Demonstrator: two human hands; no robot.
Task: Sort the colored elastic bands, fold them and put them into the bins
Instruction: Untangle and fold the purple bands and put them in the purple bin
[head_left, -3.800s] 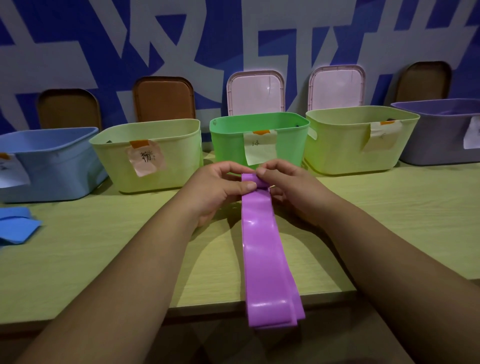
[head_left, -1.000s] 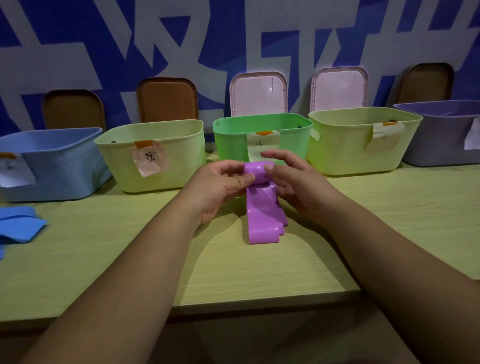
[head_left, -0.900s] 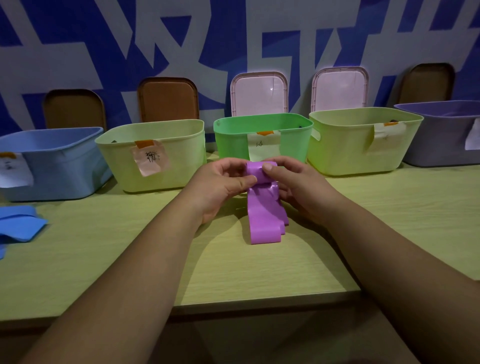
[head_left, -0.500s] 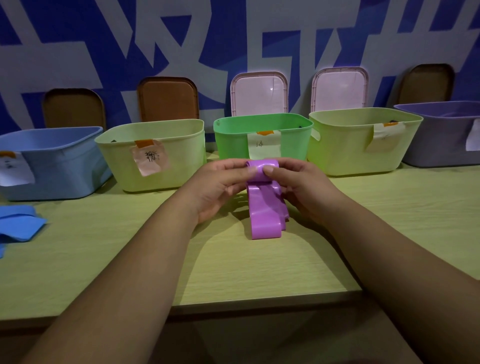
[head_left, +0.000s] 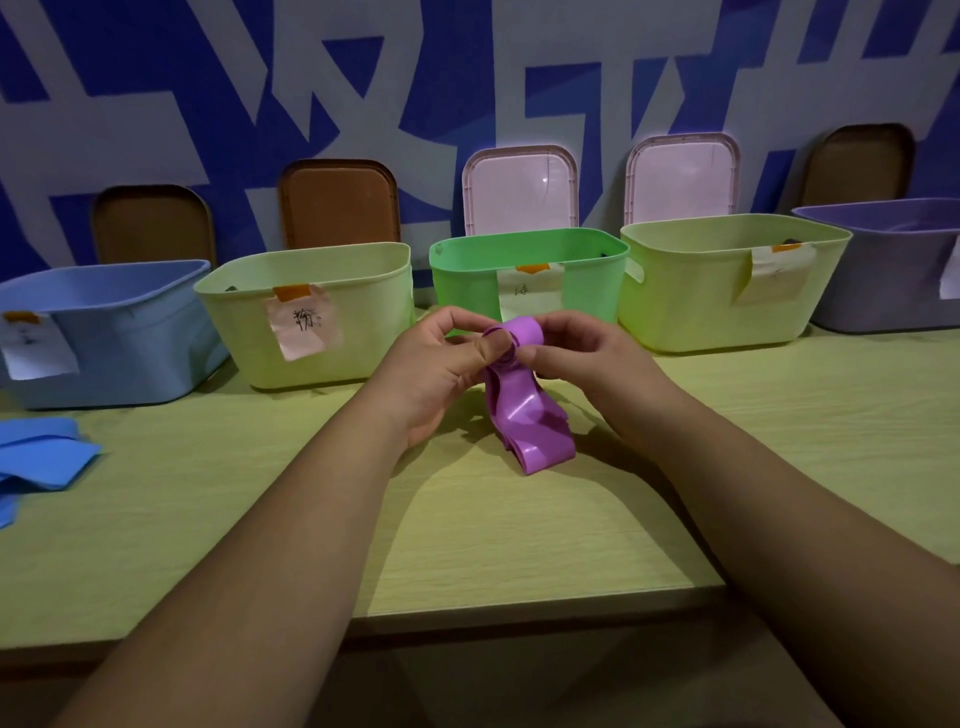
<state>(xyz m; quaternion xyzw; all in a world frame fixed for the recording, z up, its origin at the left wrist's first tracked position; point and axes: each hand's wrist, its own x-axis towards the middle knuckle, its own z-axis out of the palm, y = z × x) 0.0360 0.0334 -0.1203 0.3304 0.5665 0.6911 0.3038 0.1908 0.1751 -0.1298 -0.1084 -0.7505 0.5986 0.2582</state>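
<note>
A purple elastic band (head_left: 530, 426) is partly rolled up; its rolled top sits between my two hands and its loose end rests on the table (head_left: 519, 530). My left hand (head_left: 441, 371) pinches the roll from the left with thumb and fingers. My right hand (head_left: 576, 353) pinches it from the right. Both hands hover just in front of the green bin (head_left: 587, 280). Blue bands (head_left: 36, 462) lie in a pile at the table's left edge.
Along the wall stand a blue bin (head_left: 119, 338), a pale yellow-green bin (head_left: 363, 322), another yellow-green bin (head_left: 691, 291) and a purple bin (head_left: 893, 270), each with a paper label. Lids lean against the wall behind them. The table's front edge runs below my forearms.
The long purple band has been rolled up from its far end, so the loose tail has shortened and pulled back from the table's front edge. In the last second the roll has tilted and lifted slightly.
</note>
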